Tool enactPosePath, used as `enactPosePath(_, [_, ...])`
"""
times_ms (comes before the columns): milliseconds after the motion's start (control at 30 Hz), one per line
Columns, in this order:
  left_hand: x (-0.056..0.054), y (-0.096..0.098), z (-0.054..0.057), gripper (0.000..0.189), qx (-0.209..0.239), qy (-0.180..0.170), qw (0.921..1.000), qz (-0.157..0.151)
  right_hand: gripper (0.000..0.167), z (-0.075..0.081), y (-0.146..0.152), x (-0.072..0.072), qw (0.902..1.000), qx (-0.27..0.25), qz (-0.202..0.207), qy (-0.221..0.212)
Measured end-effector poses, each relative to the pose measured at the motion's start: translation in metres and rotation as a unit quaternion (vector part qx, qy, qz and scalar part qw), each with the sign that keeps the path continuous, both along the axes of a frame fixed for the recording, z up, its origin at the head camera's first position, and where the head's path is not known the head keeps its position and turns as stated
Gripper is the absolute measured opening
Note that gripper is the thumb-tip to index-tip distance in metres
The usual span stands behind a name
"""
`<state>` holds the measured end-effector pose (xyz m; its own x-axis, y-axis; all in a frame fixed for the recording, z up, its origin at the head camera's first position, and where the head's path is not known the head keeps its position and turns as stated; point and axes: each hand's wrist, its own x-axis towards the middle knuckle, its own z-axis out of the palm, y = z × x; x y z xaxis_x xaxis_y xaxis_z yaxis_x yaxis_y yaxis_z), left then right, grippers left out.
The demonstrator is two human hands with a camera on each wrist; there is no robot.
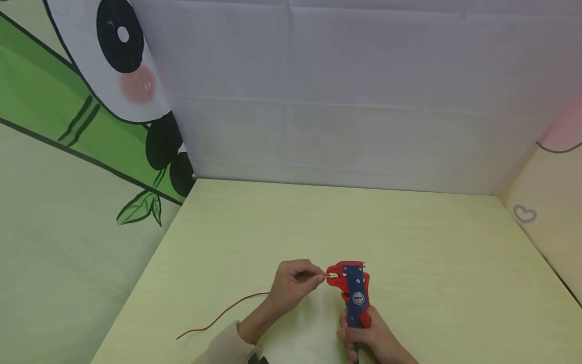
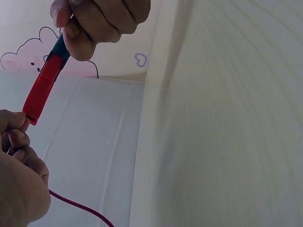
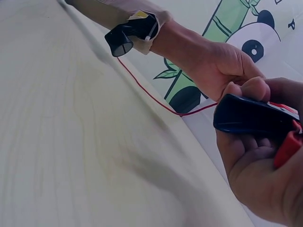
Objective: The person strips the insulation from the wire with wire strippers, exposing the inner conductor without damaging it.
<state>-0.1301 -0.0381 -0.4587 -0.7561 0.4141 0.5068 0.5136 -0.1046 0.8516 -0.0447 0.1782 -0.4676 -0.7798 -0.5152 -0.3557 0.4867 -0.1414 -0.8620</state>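
Observation:
My right hand (image 1: 364, 336) grips the handles of a red and blue wire stripper (image 1: 354, 288), held upright with its head toward the left. Thumb and index finger of my left hand (image 1: 294, 283) pinch a thin red wire (image 1: 227, 307) right at the tool's red jaws. From the left hand the wire's long free part trails down and to the left. In the left wrist view the stripper's red head (image 2: 40, 92) meets the left fingertips. The right wrist view shows the dark handle (image 3: 253, 116) inside the right hand's curled fingers.
Both hands are over a pale wood-grain table (image 1: 432, 253). A white cloth wall (image 1: 341, 101) rises behind its far edge. Printed cloth with a panda and bamboo (image 1: 123, 101) hangs at the left, and a cream panel with a heart (image 1: 525, 213) stands at the right.

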Motion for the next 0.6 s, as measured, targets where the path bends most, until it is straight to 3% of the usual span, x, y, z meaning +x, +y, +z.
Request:
enactPosePath(200, [-0.0019, -0.0018, -0.0023, 0.005, 0.011, 0.014, 0.9998, -0.013, 0.006, -0.0009, -0.0002, -0.0011, 0.9999, -0.01, 0.007, 0.001])
enactPosePath(600, [-0.0006, -0.0058, 0.0018, 0.007, -0.003, -0.034, 0.9994, 0.003, 0.013, -0.0016, 0.0027, -0.0024, 0.9995, -0.019, 0.023, 0.014])
